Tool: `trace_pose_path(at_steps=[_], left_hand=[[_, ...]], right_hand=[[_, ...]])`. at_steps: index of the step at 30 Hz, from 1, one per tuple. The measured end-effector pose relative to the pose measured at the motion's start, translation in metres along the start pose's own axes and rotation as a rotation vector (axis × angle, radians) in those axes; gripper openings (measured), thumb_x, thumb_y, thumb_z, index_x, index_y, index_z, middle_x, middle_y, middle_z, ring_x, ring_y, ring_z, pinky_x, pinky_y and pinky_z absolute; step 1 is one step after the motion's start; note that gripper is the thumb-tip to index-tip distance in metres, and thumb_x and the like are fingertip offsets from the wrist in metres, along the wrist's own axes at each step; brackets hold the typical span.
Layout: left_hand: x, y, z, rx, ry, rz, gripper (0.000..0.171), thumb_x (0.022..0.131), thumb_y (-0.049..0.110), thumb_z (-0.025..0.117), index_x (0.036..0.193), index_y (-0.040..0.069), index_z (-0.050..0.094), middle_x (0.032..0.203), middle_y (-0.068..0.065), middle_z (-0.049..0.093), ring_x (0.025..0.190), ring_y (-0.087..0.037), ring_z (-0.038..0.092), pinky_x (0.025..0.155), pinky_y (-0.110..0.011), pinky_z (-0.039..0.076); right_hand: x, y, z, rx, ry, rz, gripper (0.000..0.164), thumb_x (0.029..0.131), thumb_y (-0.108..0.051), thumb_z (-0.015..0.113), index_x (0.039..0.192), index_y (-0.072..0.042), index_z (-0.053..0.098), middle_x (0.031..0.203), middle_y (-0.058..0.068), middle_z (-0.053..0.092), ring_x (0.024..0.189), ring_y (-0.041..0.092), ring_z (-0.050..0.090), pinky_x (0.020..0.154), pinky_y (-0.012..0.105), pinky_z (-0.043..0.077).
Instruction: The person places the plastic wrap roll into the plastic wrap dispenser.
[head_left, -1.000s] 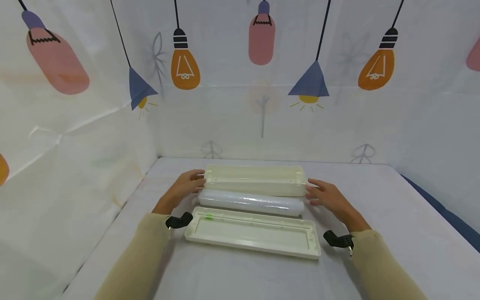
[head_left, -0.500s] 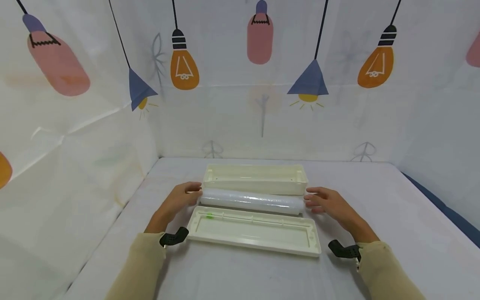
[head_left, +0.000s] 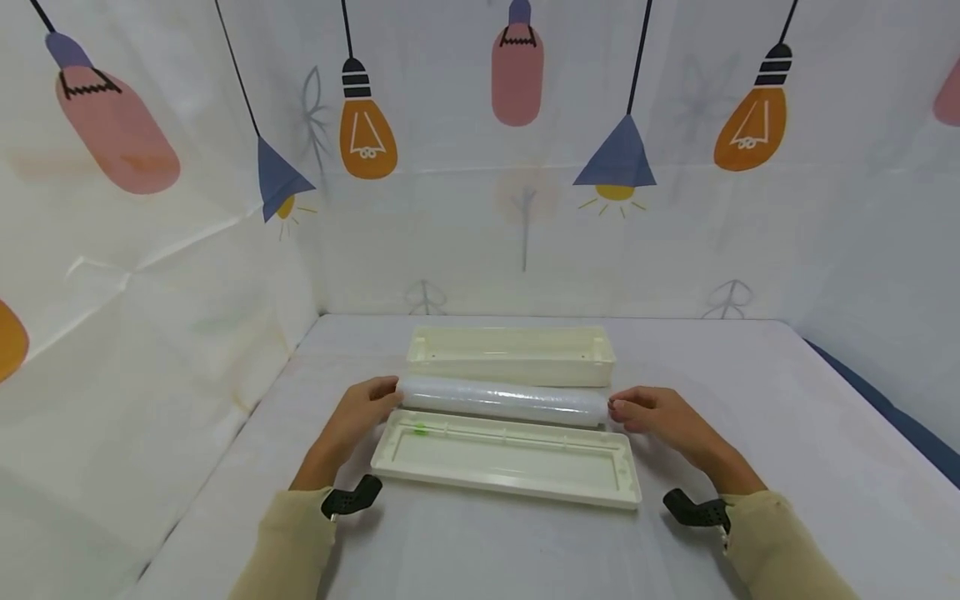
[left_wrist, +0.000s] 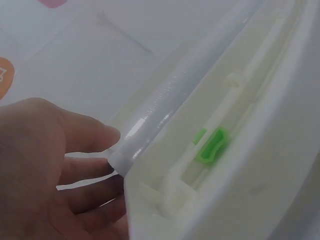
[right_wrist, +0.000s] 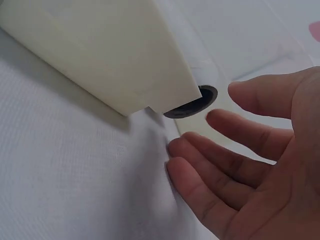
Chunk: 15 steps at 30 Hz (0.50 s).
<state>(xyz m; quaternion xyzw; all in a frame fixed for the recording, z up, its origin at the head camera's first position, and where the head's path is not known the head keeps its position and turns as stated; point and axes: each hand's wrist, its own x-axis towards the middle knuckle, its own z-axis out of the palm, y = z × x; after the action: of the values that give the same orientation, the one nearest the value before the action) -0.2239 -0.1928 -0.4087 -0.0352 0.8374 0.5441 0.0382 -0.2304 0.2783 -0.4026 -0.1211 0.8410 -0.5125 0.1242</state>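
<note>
A roll of cling film [head_left: 502,401] lies crosswise between a cream plastic box [head_left: 510,372] behind it and the box's long lid [head_left: 506,468] in front. My left hand [head_left: 351,423] is at the roll's left end; in the left wrist view the thumb and index fingertips meet its edge, the other fingers loosely bent below. A green slider [left_wrist: 214,146] sits on the lid's rail. My right hand [head_left: 670,423] is beside the right end, fingers relaxed; the right wrist view shows a small gap between them and the roll's dark core [right_wrist: 210,95].
All three pieces lie on a white-covered table [head_left: 495,554]. White sheeting printed with lamps [head_left: 517,208] encloses the back and left sides. A dark blue edge [head_left: 885,417] shows past the table on the right.
Both hands have come nearer from beside the box to the ends of the roll. The fingers have drawn in closer around those ends. The box, roll and lid lie about where they were.
</note>
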Motion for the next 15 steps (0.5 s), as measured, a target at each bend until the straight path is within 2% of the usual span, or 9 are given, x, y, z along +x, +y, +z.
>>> trace_pose_path(at_steps=[5, 11, 15], left_hand=[[-0.002, -0.005, 0.0, 0.024, 0.008, 0.01, 0.051, 0.101, 0.027, 0.061, 0.142, -0.001, 0.054, 0.14, -0.018, 0.057, 0.127, -0.032, 0.053, 0.106, -0.052, 0.042], [-0.003, -0.008, 0.001, 0.05, 0.037, 0.009, 0.046, 0.101, 0.027, 0.06, 0.138, 0.0, 0.058, 0.134, -0.016, 0.061, 0.122, -0.03, 0.055, 0.105, -0.052, 0.042], [-0.001, -0.009, 0.003, 0.048, 0.052, 0.016, 0.041, 0.101, 0.024, 0.06, 0.134, 0.0, 0.061, 0.129, -0.014, 0.064, 0.116, -0.029, 0.058, 0.101, -0.049, 0.046]], right_hand=[[-0.001, -0.003, 0.005, -0.078, 0.017, 0.011, 0.042, 0.101, -0.036, 0.062, 0.125, -0.002, 0.067, 0.123, 0.011, 0.066, 0.108, 0.026, 0.065, 0.098, 0.049, 0.048], [-0.001, -0.004, 0.011, -0.137, 0.03, 0.054, 0.043, 0.099, -0.038, 0.063, 0.124, -0.004, 0.069, 0.12, 0.008, 0.067, 0.105, 0.022, 0.064, 0.098, 0.053, 0.046], [0.002, -0.005, 0.012, -0.164, 0.04, 0.031, 0.038, 0.098, -0.036, 0.065, 0.119, -0.004, 0.07, 0.113, 0.006, 0.068, 0.099, 0.022, 0.063, 0.09, 0.046, 0.05]])
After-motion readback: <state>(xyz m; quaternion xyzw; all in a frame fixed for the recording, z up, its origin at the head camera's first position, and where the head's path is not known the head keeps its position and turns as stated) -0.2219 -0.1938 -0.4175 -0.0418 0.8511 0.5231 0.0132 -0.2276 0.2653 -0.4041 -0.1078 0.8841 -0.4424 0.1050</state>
